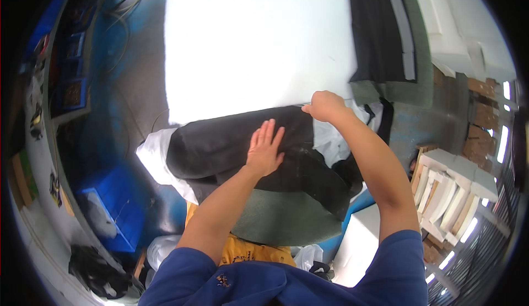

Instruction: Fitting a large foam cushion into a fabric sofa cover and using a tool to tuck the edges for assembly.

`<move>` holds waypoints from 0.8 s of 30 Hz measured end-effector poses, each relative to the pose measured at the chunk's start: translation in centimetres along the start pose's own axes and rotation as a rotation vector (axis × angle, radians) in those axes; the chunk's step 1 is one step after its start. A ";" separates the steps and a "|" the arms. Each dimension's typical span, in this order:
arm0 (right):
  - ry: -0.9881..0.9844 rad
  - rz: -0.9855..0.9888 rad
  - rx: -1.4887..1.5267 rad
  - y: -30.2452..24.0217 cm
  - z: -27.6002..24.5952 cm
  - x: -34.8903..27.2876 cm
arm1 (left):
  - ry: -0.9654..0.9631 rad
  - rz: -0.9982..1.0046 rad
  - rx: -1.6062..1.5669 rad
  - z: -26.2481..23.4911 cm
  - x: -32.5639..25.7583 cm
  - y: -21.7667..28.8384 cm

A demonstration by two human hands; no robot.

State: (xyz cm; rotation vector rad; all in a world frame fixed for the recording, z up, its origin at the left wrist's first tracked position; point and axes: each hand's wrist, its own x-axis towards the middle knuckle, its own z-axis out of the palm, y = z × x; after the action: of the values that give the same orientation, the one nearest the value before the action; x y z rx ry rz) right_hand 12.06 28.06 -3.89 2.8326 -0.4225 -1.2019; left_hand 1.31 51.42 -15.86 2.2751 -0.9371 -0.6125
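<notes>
Now the black cloth (pixel 220 141) is lying creased along the near edge of the white sheet (pixel 256 47), the left hand (pixel 264 154) resting splayed on it, the right hand (pixel 326 107) clenching at that edge, its fist hiding whether it's gripping anything.

The black cloth (pixel 223 146) looks matt, the far white pad (pixel 256 47) smooth, and the left blue bin (pixel 122 209) like glossy plastic.

My navy-blue shirt (pixel 297 285) has short sleeves (pixel 398 267) and a small orange marking (pixel 222 280) near half past six.
</notes>
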 end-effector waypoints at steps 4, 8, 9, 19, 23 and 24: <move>0.011 -0.001 0.162 7.6 -5.6 -12.2 | -0.021 -0.042 0.064 1.1 -0.2 -0.2; 0.156 0.355 1.036 15.7 -1.6 -23.6 | -0.034 -0.059 0.134 0.4 0.9 1.2; 0.171 0.372 1.057 16.7 1.0 -24.1 | -0.009 -0.065 0.158 0.5 0.8 1.1; 0.462 0.215 1.502 23.4 20.2 -24.1 | -0.107 -0.119 0.429 1.3 1.4 0.4; 0.402 0.447 1.597 25.0 30.0 -31.6 | -0.286 -0.335 0.413 -0.5 3.0 2.7; 0.366 0.522 1.673 24.5 31.7 -33.3 | -0.262 -0.361 0.454 -0.7 3.6 3.6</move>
State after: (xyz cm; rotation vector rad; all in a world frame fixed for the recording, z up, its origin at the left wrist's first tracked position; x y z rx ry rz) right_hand -38.33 15.50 0.62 3.1409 -2.9248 0.0349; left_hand 2.33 46.90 -13.61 2.8568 -0.8540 -0.9508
